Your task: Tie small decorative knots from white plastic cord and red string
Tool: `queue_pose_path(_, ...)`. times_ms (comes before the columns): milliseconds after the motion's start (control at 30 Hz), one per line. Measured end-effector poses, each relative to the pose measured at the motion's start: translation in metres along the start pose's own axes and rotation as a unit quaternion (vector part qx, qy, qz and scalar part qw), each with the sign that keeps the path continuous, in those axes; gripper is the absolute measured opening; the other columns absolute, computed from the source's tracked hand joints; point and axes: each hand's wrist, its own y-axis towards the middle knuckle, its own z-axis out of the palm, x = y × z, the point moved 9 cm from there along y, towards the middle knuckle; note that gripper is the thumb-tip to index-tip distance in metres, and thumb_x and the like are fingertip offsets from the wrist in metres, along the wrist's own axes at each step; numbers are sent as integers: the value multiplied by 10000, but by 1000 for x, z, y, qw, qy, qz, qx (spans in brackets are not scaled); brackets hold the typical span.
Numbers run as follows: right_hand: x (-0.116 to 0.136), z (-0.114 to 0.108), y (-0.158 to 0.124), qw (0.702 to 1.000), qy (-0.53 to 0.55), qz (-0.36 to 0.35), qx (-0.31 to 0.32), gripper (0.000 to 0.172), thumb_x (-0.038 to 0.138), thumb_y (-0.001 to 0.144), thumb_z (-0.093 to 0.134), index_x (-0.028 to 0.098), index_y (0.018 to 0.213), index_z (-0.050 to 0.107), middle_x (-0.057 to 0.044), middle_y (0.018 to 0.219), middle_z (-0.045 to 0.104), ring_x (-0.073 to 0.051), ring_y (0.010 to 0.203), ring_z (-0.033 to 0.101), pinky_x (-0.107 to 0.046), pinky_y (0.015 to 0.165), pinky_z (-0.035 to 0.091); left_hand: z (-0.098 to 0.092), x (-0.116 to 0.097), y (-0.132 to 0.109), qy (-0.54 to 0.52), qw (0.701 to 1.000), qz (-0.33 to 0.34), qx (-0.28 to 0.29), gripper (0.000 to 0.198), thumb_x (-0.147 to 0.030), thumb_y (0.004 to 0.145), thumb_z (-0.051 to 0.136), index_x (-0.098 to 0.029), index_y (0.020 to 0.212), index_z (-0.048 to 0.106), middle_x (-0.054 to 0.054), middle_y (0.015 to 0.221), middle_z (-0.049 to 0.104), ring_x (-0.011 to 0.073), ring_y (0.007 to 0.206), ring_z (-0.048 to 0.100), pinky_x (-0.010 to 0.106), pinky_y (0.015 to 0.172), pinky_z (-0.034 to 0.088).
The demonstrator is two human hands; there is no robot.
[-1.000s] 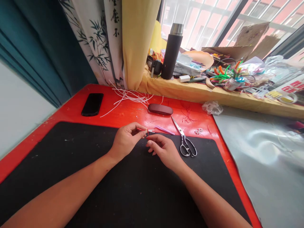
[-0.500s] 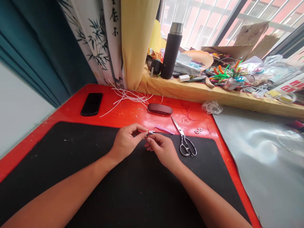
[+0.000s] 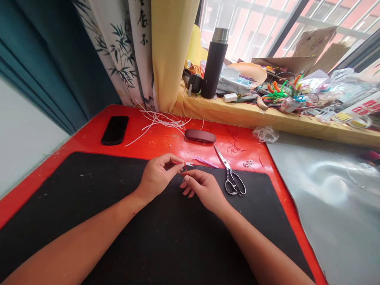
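Note:
Between thumb and forefinger, my left hand [image 3: 156,174] pinches a thin white cord [image 3: 189,164] partly wrapped in red; its white ends stick out to the right. A red thread [image 3: 186,169] runs down from it to my right hand [image 3: 203,188], whose thumb and forefinger are closed on the thread. The other right fingers are loosely curled. Both hands are above the far edge of the black mat [image 3: 166,245]. Just beyond them lies a pair of pink-purple tweezers [image 3: 206,162]. Right of my right hand rest metal scissors [image 3: 228,170], blades pointing away.
On the red table [image 3: 142,146] lie a black phone [image 3: 114,130], a bundle of white cords [image 3: 163,120], a maroon case [image 3: 200,135] and red thread scraps [image 3: 234,146]. A dark flask [image 3: 215,63] stands on the cluttered sill. A grey sheet [image 3: 332,198] covers the right side.
My right hand has moved slightly down, away from my left, and a longer stretch of red thread now shows between them. Its lower fingers have spread a little. My left hand has barely moved.

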Motion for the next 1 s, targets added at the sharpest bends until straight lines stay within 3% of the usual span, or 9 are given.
queue_pose_path(200, 20, -13, -1, 988, -100, -86, -84, 279, 436, 920, 709, 191, 1052, 726, -65, 938, 777, -200, 794, 723, -326, 740, 576, -3, -3, -2, 21, 1000, 12, -16, 102, -310, 837, 784, -213, 863, 774, 16, 820, 804, 190, 742, 763, 269, 723, 605)
queue_pose_path(367, 38, -6, -5, 969, -178, -144, -95, 195, 344, 950, 680, 215, 1085, 737, -62, 1037, 805, -222, 910, 746, -337, 841, 560, -1, -7, -5, 55, 998, 37, -13, 92, -308, 867, 757, -220, 874, 783, 22, 881, 814, 196, 794, 762, 270, 742, 605)
queue_pose_path(467, 46, -3, -6, 957, -213, -164, -106, 181, 305, 971, 657, 219, 1102, 747, -61, 1036, 816, -229, 908, 750, -335, 830, 543, -1, -12, -6, 65, 996, 55, -9, 91, -301, 874, 744, -220, 874, 783, 24, 881, 815, 200, 802, 761, 277, 761, 607)
queue_pose_path(667, 45, -3, -2, 962, -210, -139, -108, 177, 318, 998, 616, 227, 991, 768, -67, 959, 821, -250, 861, 753, -355, 801, 537, -2, -20, -6, 66, 996, 66, -11, 89, -290, 864, 736, -214, 859, 784, 28, 867, 815, 203, 795, 763, 283, 761, 607)
queue_pose_path(833, 34, 0, 3, 987, -100, -100, -72, 252, 419, 983, 616, 219, 975, 770, -67, 852, 798, -249, 793, 762, -370, 778, 579, -4, -16, -5, 50, 997, 52, -17, 100, -314, 849, 755, -219, 853, 784, 31, 862, 819, 209, 785, 766, 288, 746, 617)
queue_pose_path(1000, 18, 8, 3, 999, -9, -37, -28, 363, 516, 955, 630, 177, 1022, 741, -60, 778, 779, -199, 666, 746, -311, 655, 574, -4, -12, -3, 50, 998, 39, -16, 111, -324, 848, 762, -216, 855, 784, 30, 853, 816, 204, 775, 762, 281, 729, 602)
